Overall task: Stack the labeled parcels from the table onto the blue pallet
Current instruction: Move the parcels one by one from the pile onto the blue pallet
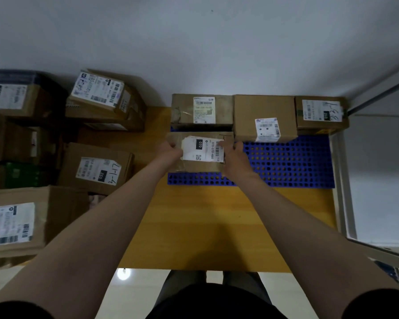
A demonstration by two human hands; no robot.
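While arms reach over the tabletop, left hand and right hand grip opposite side edges of the flat parcel at the near-left of the blue pallet; likely light, stiff cardboard, slick tape, so edge grip suits; three boxes line the far side.

Matt brown cardboard parcels with paper labels, perforated blue plastic pallet, smooth wooden table.
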